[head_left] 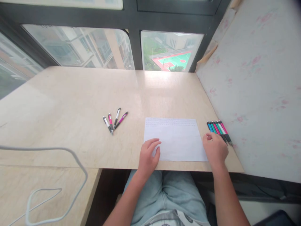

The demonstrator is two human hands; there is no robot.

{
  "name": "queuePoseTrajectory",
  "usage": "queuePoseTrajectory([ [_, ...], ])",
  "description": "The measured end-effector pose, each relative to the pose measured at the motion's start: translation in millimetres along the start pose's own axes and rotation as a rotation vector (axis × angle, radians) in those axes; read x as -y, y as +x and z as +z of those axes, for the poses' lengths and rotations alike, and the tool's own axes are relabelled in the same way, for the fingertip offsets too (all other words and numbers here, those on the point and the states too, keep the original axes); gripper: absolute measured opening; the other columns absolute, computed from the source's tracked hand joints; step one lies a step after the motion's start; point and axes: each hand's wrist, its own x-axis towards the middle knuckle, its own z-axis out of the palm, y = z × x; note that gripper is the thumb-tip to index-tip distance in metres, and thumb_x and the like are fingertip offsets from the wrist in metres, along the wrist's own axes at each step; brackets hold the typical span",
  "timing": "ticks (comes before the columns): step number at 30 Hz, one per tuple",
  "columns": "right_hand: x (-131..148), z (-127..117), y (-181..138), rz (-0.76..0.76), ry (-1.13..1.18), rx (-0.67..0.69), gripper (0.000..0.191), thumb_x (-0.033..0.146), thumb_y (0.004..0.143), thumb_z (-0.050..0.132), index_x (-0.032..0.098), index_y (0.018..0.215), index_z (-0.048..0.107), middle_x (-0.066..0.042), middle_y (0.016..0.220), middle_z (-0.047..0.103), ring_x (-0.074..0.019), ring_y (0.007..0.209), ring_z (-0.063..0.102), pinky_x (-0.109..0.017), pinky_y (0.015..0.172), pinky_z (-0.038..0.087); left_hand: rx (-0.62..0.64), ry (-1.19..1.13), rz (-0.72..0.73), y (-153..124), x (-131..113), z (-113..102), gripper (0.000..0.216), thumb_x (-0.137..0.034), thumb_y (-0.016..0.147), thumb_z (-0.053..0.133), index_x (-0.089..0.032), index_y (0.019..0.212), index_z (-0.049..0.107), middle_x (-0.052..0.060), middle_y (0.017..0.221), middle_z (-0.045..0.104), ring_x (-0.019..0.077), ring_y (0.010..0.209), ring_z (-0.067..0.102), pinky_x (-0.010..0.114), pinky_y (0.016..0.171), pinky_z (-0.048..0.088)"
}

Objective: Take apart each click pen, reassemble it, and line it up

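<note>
A sheet of white paper (176, 141) lies on the desk before me, with lines of small writing along its top. My left hand (150, 153) rests at the sheet's lower left edge, thumb and fingers apart, with nothing in it. At the sheet's right edge, my right hand (215, 147) is closed, its fingers curled in. What it holds, if anything, I cannot make out. Just beyond it a row of several click pens (217, 127), blue, green, white and pink, lies side by side, partly hidden by the hand.
Several more pens (114, 121), white, pink and purple, lie fanned out to the left. A grey cable (70, 150) loops over the lower left desk. A flowered wall (254, 94) borders the desk (82, 94) on the right, and windows (172, 51) stand behind it.
</note>
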Motion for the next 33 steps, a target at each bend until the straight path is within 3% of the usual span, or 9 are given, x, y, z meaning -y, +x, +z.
queuePoseTrajectory([
  [5, 0, 0, -15, -0.003, 0.031, -0.011, 0.018, 0.027, 0.085, 0.054, 0.019, 0.088, 0.07, -0.006, 0.085, 0.067, -0.0201, 0.074, 0.053, -0.03, 0.06, 0.028, -0.082, -0.131, -0.109, 4, 6, -13, 0.023, -0.016, 0.089, 0.054, -0.023, 0.105, 0.069, 0.008, 0.112, 0.072, 0.024, 0.107, 0.066, 0.04, 0.091, 0.054],
  [11, -22, -5, 2, 0.032, -0.025, -0.171, 0.028, 0.032, 0.086, 0.054, 0.017, 0.103, 0.071, -0.013, 0.101, 0.067, -0.0286, 0.094, 0.054, -0.036, 0.072, 0.037, -0.065, -0.019, -0.094, 5, 21, -21, 0.021, -0.019, 0.09, 0.055, -0.022, 0.104, 0.07, 0.008, 0.111, 0.071, 0.0245, 0.106, 0.066, 0.041, 0.093, 0.053],
  [18, -39, 5, 17, 0.019, -0.063, -0.138, 0.033, 0.036, 0.086, 0.055, 0.015, 0.104, 0.072, -0.017, 0.104, 0.063, -0.0302, 0.097, 0.049, -0.039, 0.076, 0.038, -0.021, 0.064, -0.048, 3, 22, -19, 0.02, -0.019, 0.091, 0.055, -0.022, 0.105, 0.068, 0.008, 0.109, 0.071, 0.0238, 0.103, 0.067, 0.041, 0.094, 0.053],
  [28, -36, 6, 13, -0.018, -0.011, -0.185, 0.035, 0.035, 0.085, 0.054, 0.013, 0.105, 0.073, -0.017, 0.104, 0.063, -0.0308, 0.097, 0.05, -0.041, 0.081, 0.04, -0.035, 0.039, -0.079, 4, 19, -19, 0.019, -0.02, 0.091, 0.054, -0.022, 0.104, 0.068, 0.009, 0.108, 0.071, 0.0242, 0.104, 0.066, 0.043, 0.093, 0.054],
  [33, -13, 6, -7, -0.155, 0.122, -0.121, 0.034, 0.034, 0.089, 0.051, 0.013, 0.106, 0.071, -0.014, 0.099, 0.066, -0.0278, 0.093, 0.056, -0.04, 0.085, 0.043, -0.073, -0.063, -0.164, 7, 13, -26, 0.018, -0.021, 0.091, 0.054, -0.022, 0.102, 0.068, 0.007, 0.105, 0.072, 0.0203, 0.092, 0.069, 0.035, 0.082, 0.057],
])
